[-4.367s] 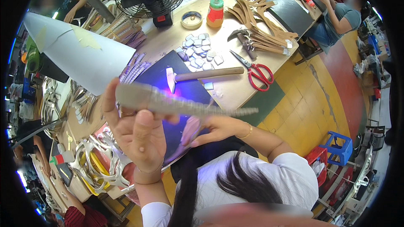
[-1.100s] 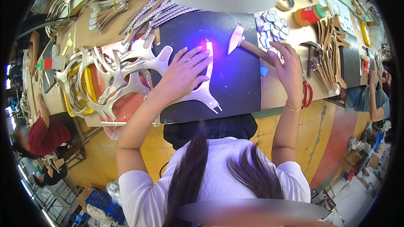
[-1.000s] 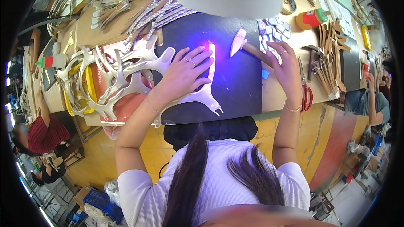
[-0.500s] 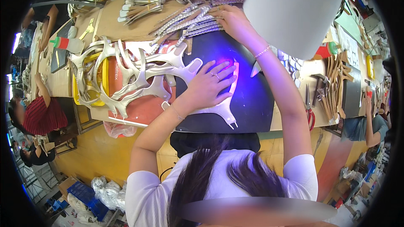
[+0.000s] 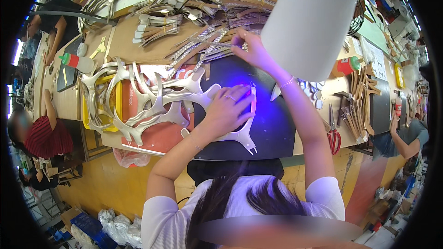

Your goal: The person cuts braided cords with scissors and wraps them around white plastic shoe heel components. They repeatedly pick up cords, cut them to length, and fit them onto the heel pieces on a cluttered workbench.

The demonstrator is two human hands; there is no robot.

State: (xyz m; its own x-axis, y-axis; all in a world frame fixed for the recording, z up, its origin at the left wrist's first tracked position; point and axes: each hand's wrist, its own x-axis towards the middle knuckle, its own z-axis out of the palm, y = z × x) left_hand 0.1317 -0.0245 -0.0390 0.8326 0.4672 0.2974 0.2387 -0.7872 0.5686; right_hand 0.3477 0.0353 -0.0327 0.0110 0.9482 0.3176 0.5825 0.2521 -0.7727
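A silver forked cut piece [image 5: 242, 137] lies on the dark mat [image 5: 277, 131], lit by a purple glow at its upper end. My left hand [image 5: 227, 110] presses down on it, fingers curled over its top edge. My right hand [image 5: 250, 51] is stretched to the back of the mat, where its fingertips pinch one of the silver strips [image 5: 203, 48] in a loose pile. A small hammer [image 5: 276, 93] lies on the mat just right of my right forearm.
A big white lamp shade [image 5: 314, 18] hangs over the bench's right. Stacked silver forked pieces [image 5: 138, 101] fill yellow and red trays at left. Red scissors [image 5: 333, 134], a glue bottle [image 5: 347, 66] and brown cut-outs [image 5: 357, 101] lie right. Other people work at left [image 5: 41, 136] and right [image 5: 408, 133].
My right hand left the hammer at the mat's right and reached back to the strip pile. My left hand stayed pressed on the silver forked piece. The view shifted toward the bench's back.
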